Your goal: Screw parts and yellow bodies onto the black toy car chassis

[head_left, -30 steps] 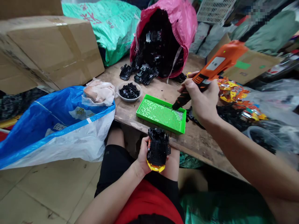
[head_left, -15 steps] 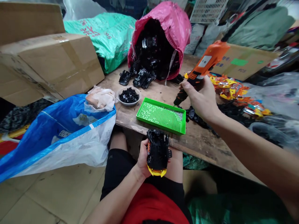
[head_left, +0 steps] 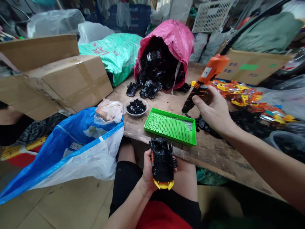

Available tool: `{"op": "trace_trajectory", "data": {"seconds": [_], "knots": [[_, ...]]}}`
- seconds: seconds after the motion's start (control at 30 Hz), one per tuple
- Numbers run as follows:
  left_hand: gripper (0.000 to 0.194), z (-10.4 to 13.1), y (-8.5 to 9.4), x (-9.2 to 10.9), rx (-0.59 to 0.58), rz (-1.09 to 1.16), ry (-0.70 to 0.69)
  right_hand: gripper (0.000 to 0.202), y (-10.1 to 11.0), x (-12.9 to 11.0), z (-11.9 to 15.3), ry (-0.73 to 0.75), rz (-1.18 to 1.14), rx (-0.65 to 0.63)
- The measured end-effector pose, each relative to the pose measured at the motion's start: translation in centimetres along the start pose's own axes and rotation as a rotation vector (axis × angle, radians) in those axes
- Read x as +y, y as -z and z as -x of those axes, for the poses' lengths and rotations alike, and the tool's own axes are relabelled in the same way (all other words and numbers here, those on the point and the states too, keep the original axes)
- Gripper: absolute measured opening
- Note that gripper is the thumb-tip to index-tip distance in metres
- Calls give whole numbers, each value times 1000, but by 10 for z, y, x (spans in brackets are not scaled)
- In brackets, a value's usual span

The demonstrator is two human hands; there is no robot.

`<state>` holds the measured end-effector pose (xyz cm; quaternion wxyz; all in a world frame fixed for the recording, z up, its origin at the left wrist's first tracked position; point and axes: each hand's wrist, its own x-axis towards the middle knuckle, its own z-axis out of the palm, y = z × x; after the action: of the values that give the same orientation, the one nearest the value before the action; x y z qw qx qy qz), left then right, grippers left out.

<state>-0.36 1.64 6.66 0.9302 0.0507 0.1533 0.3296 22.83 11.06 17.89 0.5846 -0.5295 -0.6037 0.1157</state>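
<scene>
My left hand (head_left: pixel 148 171) holds a black toy car body (head_left: pixel 163 160) with a yellow end, underside up, above my lap. The fingers of my right hand (head_left: pixel 213 109) are wrapped round an orange and black electric screwdriver (head_left: pixel 206 79), its tip pointing down. That tip is just behind a green perforated tray (head_left: pixel 166 128), which has small metal screws (head_left: pixel 188 124) at its right end. A bowl (head_left: pixel 136 107) of small black parts is left of the tray.
A pink sack (head_left: pixel 173 35) of black car parts lies open at the back of the wooden table (head_left: pixel 207 152). Cardboard boxes (head_left: pixel 78 76) and a blue-lined bag (head_left: pixel 71 136) are at the left. Orange and yellow parts (head_left: pixel 247 95) lie at the right.
The view has shifted, so most things appear slightly lower and further right. Both hands keep their holds; the screwdriver's tip stays near the tray's back edge.
</scene>
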Motion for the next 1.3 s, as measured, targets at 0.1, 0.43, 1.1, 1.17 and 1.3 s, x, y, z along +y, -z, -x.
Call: {"op": "trace_trajectory", "data": {"seconds": [0.1, 0.43, 1.1, 1.17, 1.3], "knots": [[63, 1, -1, 2, 6, 5, -30, 44, 2, -5, 14, -86, 30, 25], [58, 0, -3, 20, 145, 37, -159, 40, -8, -45, 168, -800, -171, -554], [39, 10, -1, 8, 443, -219, -603, 42, -80, -85, 214, -1268, -782, -49], [36, 11, -2, 8, 475, -206, -655, 43, -83, -87, 213, -1251, -783, -24], [39, 13, -4, 9, 503, -181, -653, 40, -84, -88, 209, -1227, -777, 1]]}}
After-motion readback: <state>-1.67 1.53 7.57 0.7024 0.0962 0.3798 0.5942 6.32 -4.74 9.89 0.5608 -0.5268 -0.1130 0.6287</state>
